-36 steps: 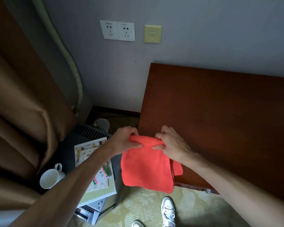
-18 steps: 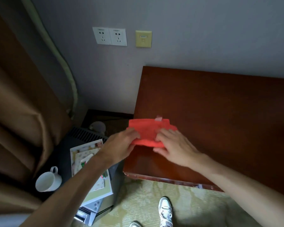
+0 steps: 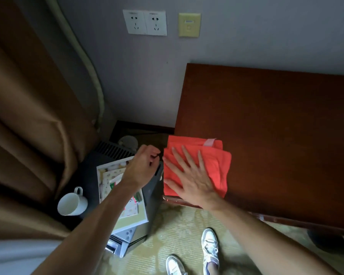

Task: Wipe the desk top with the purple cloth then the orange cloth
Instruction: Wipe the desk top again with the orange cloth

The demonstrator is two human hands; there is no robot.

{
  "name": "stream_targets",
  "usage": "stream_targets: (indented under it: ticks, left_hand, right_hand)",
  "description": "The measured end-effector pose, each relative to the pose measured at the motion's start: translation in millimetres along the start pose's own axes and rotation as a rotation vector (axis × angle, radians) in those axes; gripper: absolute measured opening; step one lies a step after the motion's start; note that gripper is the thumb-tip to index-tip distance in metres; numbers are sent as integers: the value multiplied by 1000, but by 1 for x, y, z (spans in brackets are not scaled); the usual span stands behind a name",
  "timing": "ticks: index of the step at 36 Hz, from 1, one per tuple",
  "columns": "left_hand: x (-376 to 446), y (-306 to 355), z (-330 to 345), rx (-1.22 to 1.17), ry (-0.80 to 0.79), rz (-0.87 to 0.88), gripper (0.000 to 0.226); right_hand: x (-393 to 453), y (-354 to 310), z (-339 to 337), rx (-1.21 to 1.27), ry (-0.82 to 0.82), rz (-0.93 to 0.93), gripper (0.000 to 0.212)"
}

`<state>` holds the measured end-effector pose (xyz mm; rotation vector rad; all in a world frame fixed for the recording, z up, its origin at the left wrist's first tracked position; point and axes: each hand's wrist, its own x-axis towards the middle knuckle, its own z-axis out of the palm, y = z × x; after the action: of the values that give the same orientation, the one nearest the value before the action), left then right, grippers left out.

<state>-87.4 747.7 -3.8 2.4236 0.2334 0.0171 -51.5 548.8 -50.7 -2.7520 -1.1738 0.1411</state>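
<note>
Two grips now split: right grip (image 3: 189, 175) flat, fingers straight, pressing orange cloth (image 3: 213, 163) onto worktop (image 3: 276, 135) near-left corner; left grip (image 3: 145, 165) released, loosely curled, empty. Wiping apparently starting.

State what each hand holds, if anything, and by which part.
Nothing is gripped. The right hand presses flat on the orange cloth, near its left edge. The left hand hangs loosely curled beside it, holding nothing.

Right hand (image 3: 189, 175) flat, fingers splayed; left hand (image 3: 142, 167) loosely curled, empty.
</note>
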Motion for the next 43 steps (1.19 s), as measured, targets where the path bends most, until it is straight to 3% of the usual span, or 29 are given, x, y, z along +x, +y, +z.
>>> stream_targets:
  ticks: [6, 11, 14, 24, 31, 35, 43]
  left_hand:
    - [-6, -8, 7, -1, -28, 12, 19]
    - [6, -11, 6, 3, 41, 18, 22]
    - [20, -7, 12, -42, 97, 9, 19]
    - [72, 19, 49, -134, 302, 6, 22]
    - [88, 25, 82, 84, 193, 168, 31]
    - [87, 23, 98, 174, 198, 167, 40]
    - [84, 25, 104, 275, 220, 165, 42]
  right_hand:
    - [-41, -29, 12, -37, 0, -6, 82]
    - [-18, 8, 2, -27, -18, -172, 74]
    - [-1, 20, 2, -9, 0, -144, 72]
    - [152, 123, -12, 0, 73, -12, 76]
    - [272, 201, -32, 46, 118, 93, 76]
    - [331, 244, -43, 31, 128, 142, 71]
    - [359, 266, -54, 18, 95, 116, 71]
